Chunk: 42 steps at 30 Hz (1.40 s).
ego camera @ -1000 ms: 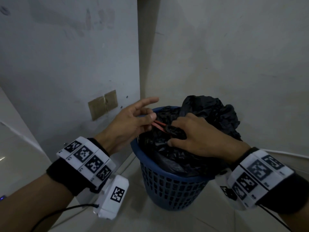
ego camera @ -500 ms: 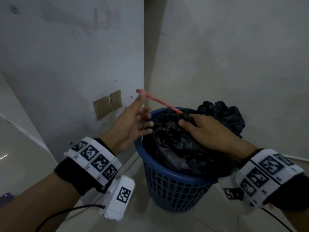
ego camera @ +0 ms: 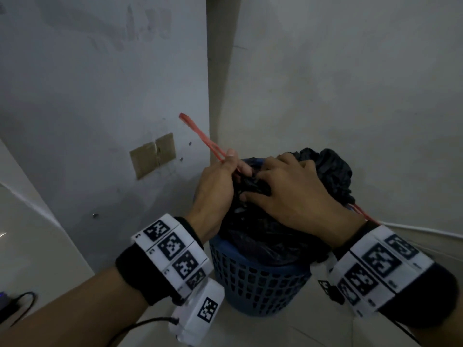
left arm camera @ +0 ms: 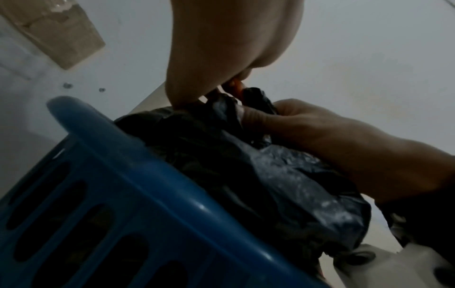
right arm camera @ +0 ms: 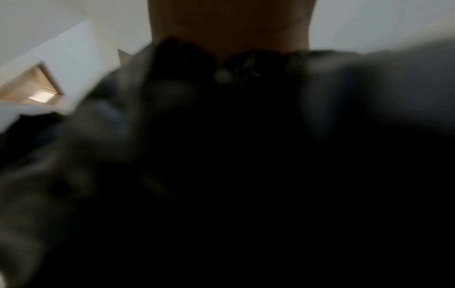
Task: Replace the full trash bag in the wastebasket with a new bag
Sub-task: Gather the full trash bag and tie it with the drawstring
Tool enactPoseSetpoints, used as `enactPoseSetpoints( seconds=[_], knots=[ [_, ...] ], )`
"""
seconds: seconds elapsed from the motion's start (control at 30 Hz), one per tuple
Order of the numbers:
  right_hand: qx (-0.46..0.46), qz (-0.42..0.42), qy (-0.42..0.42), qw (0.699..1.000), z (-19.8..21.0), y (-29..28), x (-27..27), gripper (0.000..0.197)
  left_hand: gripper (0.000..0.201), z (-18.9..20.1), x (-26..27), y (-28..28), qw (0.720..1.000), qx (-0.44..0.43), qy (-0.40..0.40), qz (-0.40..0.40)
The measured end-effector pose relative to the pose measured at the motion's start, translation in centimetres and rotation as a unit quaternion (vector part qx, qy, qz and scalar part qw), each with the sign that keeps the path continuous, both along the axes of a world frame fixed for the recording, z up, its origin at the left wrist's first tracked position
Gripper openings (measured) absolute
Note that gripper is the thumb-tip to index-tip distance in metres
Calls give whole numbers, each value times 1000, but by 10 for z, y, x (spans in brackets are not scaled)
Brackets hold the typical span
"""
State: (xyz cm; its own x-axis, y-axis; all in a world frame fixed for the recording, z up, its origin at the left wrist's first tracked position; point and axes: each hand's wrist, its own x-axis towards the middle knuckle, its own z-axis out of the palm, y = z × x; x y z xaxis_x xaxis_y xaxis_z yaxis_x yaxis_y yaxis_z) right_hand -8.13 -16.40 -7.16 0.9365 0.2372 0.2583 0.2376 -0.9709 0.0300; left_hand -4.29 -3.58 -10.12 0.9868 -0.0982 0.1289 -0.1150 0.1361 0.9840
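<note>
A blue slotted wastebasket [ego camera: 253,286] [left arm camera: 118,194] stands in a wall corner with a full black trash bag [ego camera: 253,229] [left arm camera: 283,175] in it. A red drawstring [ego camera: 200,137] sticks up and left from my left hand [ego camera: 220,181], which pinches it at the bag's gathered neck. My right hand [ego camera: 288,194] [left arm camera: 307,128] grips the bunched neck of the bag beside it. Another red drawstring end [ego camera: 360,214] trails out past my right wrist. The right wrist view is dark and blurred, filled by black plastic [right arm camera: 246,155].
Grey walls meet in a corner right behind the basket. A taped brown patch [ego camera: 152,155] sits on the left wall. A white cable [ego camera: 421,230] runs along the floor at right. A dark device with a cord [ego camera: 12,304] lies at the lower left.
My left hand came back from its outstretched pull to the bag's neck and now pinches the red drawstring close to it. The right hand stayed clamped on the neck.
</note>
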Motion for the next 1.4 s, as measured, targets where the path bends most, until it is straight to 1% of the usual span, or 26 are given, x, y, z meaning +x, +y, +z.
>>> enactPoseSetpoints(
  seconds=[0.07, 0.1, 0.17, 0.27, 0.33, 0.43, 0.5, 0.53, 0.6, 0.67, 0.73, 0.8, 0.83, 0.9, 0.97, 1.0, 1.07, 1.1, 1.13, 1.17, 1.23, 1.27, 1.33, 1.4],
  knots=[
    [1, -12, 24, 1000, -1, -6, 1, 50, 56, -4, 4, 1, 999, 12, 21, 36],
    [-13, -15, 35, 999, -3, -10, 1, 49, 53, -4, 8, 4, 998, 20, 32, 54],
    [-57, -25, 64, 996, -9, -20, 0, 48, 51, 0, 18, 13, 994, -11, 65, 84],
    [-73, -48, 86, 992, -17, -34, 2, 46, 50, 5, 33, 26, 988, -62, 98, 102],
    [-69, -52, 92, 992, -19, -37, 4, 46, 49, 4, 33, 26, 986, -86, 113, 87],
    [-29, -33, 111, 993, -20, -36, 4, 49, 47, 1, 29, 21, 977, -171, 123, 10],
    [17, -13, 120, 993, -19, -39, 0, 60, 47, 5, 29, 19, 973, -197, 118, -12],
    [44, -9, 116, 992, -17, -42, -2, 67, 48, 7, 29, 18, 974, -194, 116, -17],
    [87, -14, 92, 992, -14, -53, -9, 78, 46, 10, 29, 13, 981, -154, 118, -25],
    [106, -39, 74, 991, -12, -66, -15, 86, 40, 9, 26, 8, 991, -77, 102, -34],
    [114, -84, 72, 987, -12, -81, -22, 89, 35, 7, 22, 3, 995, 15, 79, -54],
    [136, -135, 84, 978, -11, -96, -29, 85, 33, 10, 21, -3, 991, 80, 64, -82],
    [143, -158, 97, 972, -10, -102, -33, 80, 32, 14, 22, -6, 990, 92, 60, -94],
    [137, -186, 150, 961, -9, -113, -38, 73, 31, 26, 25, -14, 986, 119, 45, -109],
    [135, -188, 211, 950, -13, -118, -40, 70, 29, 38, 26, -25, 975, 177, 3, -133],
    [142, -190, 224, 945, -17, -119, -39, 69, 28, 43, 24, -32, 963, 215, -25, -158],
    [170, -193, 216, 942, -27, -122, -39, 68, 28, 52, 19, -48, 930, 296, -82, -202],
    [185, -193, 211, 940, -31, -123, -39, 66, 28, 56, 18, -56, 916, 327, -107, -207],
    [201, -192, 213, 937, -34, -124, -41, 64, 27, 59, 15, -65, 907, 345, -127, -205],
    [217, -190, 221, 932, -36, -123, -41, 61, 26, 62, 14, -70, 904, 351, -136, -201],
    [237, -208, 236, 919, -34, -128, -46, 54, 25, 66, 9, -84, 907, 336, -127, -218],
    [239, -218, 229, 918, -31, -131, -47, 48, 25, 67, 7, -88, 908, 333, -120, -223],
    [255, -211, 165, 929, -19, -138, -47, 28, 24, 64, 6, -94, 911, 339, -118, -205],
    [306, -146, 75, 938, -3, -140, -51, 11, 20, 54, 8, -96, 918, 340, -126, -162]
  ],
)
